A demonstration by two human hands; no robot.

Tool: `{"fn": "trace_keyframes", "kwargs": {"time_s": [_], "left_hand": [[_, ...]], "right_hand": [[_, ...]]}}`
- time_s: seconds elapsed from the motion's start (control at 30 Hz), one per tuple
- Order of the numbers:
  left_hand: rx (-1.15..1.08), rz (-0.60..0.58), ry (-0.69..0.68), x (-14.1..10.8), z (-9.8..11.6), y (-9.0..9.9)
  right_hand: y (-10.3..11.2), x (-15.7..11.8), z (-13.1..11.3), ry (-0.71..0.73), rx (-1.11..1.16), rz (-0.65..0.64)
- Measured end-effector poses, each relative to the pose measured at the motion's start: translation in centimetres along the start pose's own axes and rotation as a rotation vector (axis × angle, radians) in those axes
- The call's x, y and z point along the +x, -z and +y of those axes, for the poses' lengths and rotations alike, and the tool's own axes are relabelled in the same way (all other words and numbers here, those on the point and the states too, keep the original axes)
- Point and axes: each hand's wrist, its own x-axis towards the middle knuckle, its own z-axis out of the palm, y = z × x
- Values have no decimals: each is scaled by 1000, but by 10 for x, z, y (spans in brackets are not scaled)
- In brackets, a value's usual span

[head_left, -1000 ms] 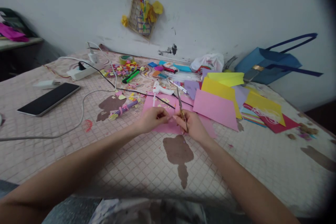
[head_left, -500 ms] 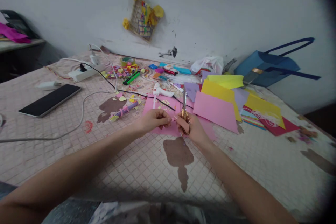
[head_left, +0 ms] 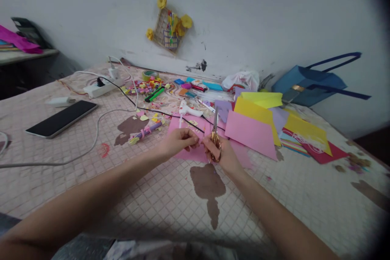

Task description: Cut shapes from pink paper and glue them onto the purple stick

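My right hand (head_left: 222, 151) is closed around gold-handled scissors (head_left: 215, 132), whose blades point up and away from me. My left hand (head_left: 182, 143) is closed just to the left, fingertips pinched together close to my right fingertips. What the left fingers hold is too small to make out. Both hands are over pink paper (head_left: 193, 155) lying on the table. A white glue gun (head_left: 190, 109) lies just beyond them, its black cord running by the hands. To the left lies a purple paper roll (head_left: 149, 129) with pink and yellow pieces on it.
Coloured sheets (head_left: 251, 134) are piled on the right, before a blue bag (head_left: 310, 83). On the left lie a phone (head_left: 62, 118), a power strip (head_left: 103, 87) and cables. Paper scraps (head_left: 143, 86), a green cutter (head_left: 154, 94) and tape (head_left: 150, 75) lie further back.
The whole view has shifted slightly, so the table sits a little lower in it. My hands stay close together, and the scissors remain in my right hand.
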Motion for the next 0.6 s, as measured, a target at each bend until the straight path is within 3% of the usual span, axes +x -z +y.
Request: {"fn": "trace_keyframes", "kwargs": {"time_s": [0.2, 0.37, 0.6], "left_hand": [[-232, 111, -54, 1, 0, 1], [-316, 185, -95, 0, 2, 1], [-377, 253, -122, -2, 5, -6]], "right_hand": [[-4, -7, 4, 15, -122, -107], [-8, -11, 8, 108, -220, -77], [-18, -13, 14, 77, -277, -58]]}}
